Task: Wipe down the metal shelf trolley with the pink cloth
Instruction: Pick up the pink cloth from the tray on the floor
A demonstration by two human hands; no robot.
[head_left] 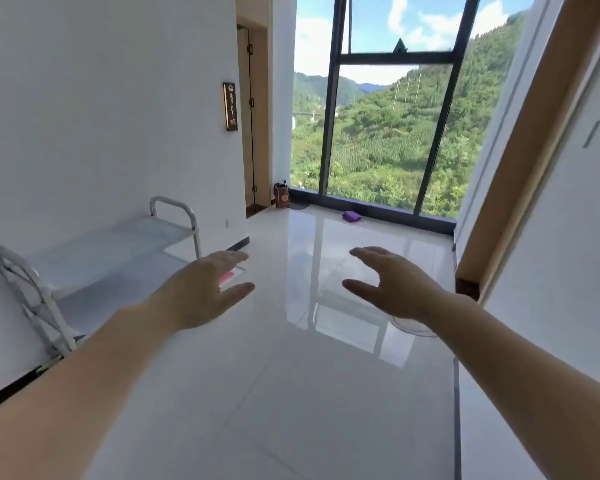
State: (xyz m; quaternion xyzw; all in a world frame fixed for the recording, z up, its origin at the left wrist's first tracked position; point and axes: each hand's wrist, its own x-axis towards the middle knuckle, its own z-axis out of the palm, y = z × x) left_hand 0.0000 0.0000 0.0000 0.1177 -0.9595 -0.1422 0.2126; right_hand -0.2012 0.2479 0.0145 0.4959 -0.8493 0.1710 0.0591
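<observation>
Wiping is judged not yet begun: the left hand (201,289) and right hand (388,282) hover spread and empty above the glossy tiled floor (291,393), while the folded pink cloth (230,278) lies on the smooth, tubular-framed metal shelf trolley (111,251) against the wall.
</observation>
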